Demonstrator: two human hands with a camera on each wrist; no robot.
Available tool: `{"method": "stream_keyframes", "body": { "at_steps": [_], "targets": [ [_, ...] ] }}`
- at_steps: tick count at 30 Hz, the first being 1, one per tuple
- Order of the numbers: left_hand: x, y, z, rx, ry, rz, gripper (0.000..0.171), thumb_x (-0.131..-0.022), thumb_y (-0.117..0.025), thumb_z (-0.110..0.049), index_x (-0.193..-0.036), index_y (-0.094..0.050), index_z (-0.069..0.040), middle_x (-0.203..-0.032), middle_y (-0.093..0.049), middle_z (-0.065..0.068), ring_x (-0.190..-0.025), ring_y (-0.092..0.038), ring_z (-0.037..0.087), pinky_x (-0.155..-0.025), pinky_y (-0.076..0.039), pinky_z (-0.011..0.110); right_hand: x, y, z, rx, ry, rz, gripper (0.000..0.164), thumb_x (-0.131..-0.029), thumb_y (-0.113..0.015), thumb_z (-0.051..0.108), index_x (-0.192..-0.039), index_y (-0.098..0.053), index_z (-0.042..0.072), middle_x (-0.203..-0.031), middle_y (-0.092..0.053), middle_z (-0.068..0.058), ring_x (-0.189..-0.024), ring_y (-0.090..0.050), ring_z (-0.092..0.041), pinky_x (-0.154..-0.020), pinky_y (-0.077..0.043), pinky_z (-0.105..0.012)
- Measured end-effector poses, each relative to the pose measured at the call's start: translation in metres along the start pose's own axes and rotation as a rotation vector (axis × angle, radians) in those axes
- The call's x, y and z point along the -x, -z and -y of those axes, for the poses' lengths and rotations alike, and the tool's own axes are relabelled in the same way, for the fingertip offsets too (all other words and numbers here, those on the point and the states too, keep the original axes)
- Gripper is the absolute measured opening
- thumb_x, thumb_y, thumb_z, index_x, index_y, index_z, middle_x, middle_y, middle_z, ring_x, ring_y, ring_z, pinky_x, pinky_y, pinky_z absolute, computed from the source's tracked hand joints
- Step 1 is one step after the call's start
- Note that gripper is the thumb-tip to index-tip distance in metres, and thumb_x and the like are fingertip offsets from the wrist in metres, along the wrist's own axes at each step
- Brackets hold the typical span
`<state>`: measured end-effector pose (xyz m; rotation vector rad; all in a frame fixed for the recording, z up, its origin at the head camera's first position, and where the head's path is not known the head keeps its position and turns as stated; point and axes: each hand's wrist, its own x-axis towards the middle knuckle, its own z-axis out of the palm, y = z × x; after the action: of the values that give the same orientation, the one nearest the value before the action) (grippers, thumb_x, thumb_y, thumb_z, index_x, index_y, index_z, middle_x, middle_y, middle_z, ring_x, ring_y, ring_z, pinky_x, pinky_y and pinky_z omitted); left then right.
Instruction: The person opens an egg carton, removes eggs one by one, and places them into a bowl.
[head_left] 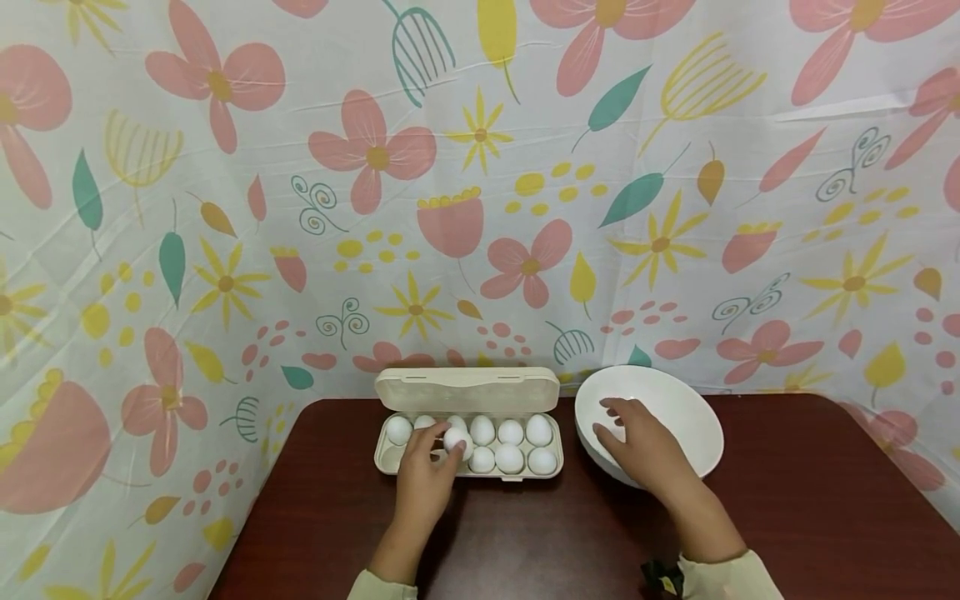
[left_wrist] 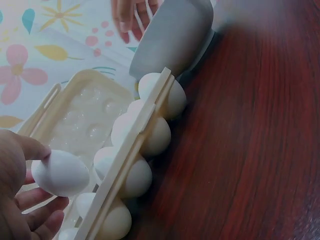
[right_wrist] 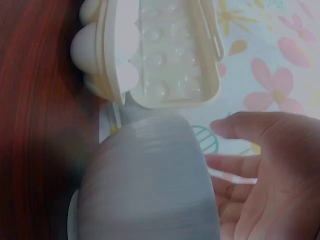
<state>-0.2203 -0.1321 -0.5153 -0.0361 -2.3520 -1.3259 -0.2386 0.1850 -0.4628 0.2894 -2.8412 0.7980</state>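
Note:
My left hand pinches a white egg between thumb and fingers, above the front row of the egg carton. In the left wrist view the same egg sits between the thumb and fingers, beside several eggs in the carton. The carton's lid stands up at the back, and the front left end of the tray holds no egg. Over the white bowl hangs my right hand, its fingers loosely bent with nothing seen between them. The bowl's outer wall partly hides those fingers in the right wrist view.
A dark red-brown table carries the carton and, to its right, the bowl. Behind them hangs a flower-printed cloth. A small dark object lies by the right sleeve at the near edge.

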Motion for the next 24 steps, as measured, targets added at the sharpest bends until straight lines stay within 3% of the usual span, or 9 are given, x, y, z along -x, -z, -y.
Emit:
{"method": "stream_keyframes", "body": {
  "at_steps": [8, 14, 24],
  "targets": [
    [0.004, -0.003, -0.004, 0.032, -0.01, 0.03, 0.033, -0.088, -0.078, -0.021, -0.118, -0.071, -0.01, -0.11, -0.066, 0.003, -0.095, -0.066, 0.018, -0.078, -0.058, 0.032, 0.005, -0.009, 0.017, -0.071, 0.21, -0.03, 0.032, -0.097, -0.067, 0.022, -0.127, -0.065, 0.01, -0.118, -0.066, -0.004, -0.108, -0.066, -0.024, -0.091, -0.055, -0.046],
    [0.008, -0.006, -0.011, 0.014, -0.055, 0.05, 0.032, -0.087, -0.079, -0.022, -0.116, -0.071, -0.013, -0.109, -0.066, 0.002, -0.089, -0.067, 0.018, -0.077, -0.058, 0.03, 0.008, -0.017, 0.028, -0.081, 0.303, -0.03, 0.028, -0.095, -0.07, 0.02, -0.123, -0.067, 0.017, -0.114, -0.065, 0.007, -0.101, -0.065, -0.014, -0.087, -0.055, -0.037],
    [0.014, -0.012, -0.02, 0.011, -0.081, 0.124, 0.035, -0.089, -0.078, -0.029, -0.12, -0.07, -0.014, -0.107, -0.064, -0.004, -0.089, -0.065, 0.012, -0.075, -0.057, 0.025, 0.011, -0.03, 0.037, -0.059, 0.404, -0.052, 0.034, -0.088, -0.079, 0.022, -0.12, -0.069, 0.016, -0.112, -0.067, 0.005, -0.101, -0.067, -0.014, -0.089, -0.056, -0.036]
  ]
}}
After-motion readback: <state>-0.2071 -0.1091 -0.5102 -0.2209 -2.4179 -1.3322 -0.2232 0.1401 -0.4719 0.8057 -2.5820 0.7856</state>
